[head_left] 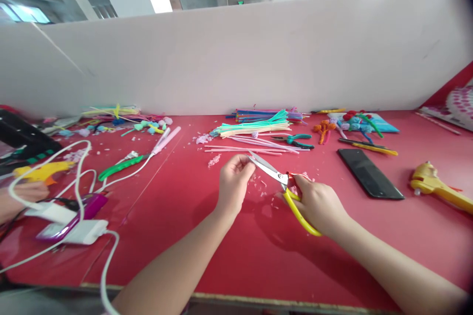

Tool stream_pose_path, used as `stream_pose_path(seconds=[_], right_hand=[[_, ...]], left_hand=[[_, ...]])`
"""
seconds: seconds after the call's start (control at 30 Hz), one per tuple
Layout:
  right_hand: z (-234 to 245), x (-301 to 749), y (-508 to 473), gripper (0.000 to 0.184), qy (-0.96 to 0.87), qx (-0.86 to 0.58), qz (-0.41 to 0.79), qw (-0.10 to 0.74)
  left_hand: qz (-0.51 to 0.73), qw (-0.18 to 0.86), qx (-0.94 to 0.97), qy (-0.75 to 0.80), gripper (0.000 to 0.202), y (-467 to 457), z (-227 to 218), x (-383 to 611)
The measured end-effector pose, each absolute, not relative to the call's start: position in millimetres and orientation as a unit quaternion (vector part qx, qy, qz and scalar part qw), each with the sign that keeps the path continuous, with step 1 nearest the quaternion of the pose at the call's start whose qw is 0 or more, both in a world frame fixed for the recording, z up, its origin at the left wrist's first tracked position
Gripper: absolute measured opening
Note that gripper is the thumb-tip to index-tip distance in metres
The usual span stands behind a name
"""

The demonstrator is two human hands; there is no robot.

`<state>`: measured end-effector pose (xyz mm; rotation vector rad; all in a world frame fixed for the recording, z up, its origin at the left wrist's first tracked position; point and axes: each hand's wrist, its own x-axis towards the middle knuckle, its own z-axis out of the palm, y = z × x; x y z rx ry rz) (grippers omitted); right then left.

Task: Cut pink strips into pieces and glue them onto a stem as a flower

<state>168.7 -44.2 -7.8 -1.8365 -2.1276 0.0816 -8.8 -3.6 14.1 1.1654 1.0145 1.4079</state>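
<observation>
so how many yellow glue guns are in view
2: one yellow plastic glue gun right of the black rectangular phone; apparently another yellow-and-orange one far left, by another person's bare hand. More may be hidden.

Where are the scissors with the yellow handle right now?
In the head view, just right of centre: the scissors are in the person's right hand, blades pointing toward the left hand.

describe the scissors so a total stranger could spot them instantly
On the red tabletop, find the camera wearer's bare right hand. It holds silver-bladed, yellow-handled scissors, tips beside the bare left hand. Their long blades and yellow handle set them apart from the teal-handled pliers lying beyond.
</observation>
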Motion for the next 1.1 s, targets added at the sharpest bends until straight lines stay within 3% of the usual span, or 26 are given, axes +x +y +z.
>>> stream_pose_path(seconds=[0.13, 0.37, 0.6, 0.9, 1.1], right_hand=[[-9, 167, -43, 0.025, -0.733, -0.646, 0.071, 0.199], [0, 163, -45, 0.02, -0.632, -0.578, 0.35, 0.381], [-1, 166, -43, 0.011, -0.636, -0.6, 0.342, 0.345], [0, 165, -44, 0.007, -0.664, -0.566, 0.338, 0.353], [-4, 171, -40, 0.017, -0.67, -0.593, 0.296, 0.333]], left_hand=[[0.576, 0.478, 0.507, 0.427, 0.004, -4, 14, -9], [0.415, 0.371, 0.709, 0.434, 0.006, -20, 3, 5], [0.359, 0.31, 0.781, 0.406, 0.012, -29, 1, 11], [0.325, 0.445, 0.729, 0.404, 0.012, -23, -1, 8], [0.35, 0.561, 0.642, 0.387, 0.015, -17, 1, 5]])
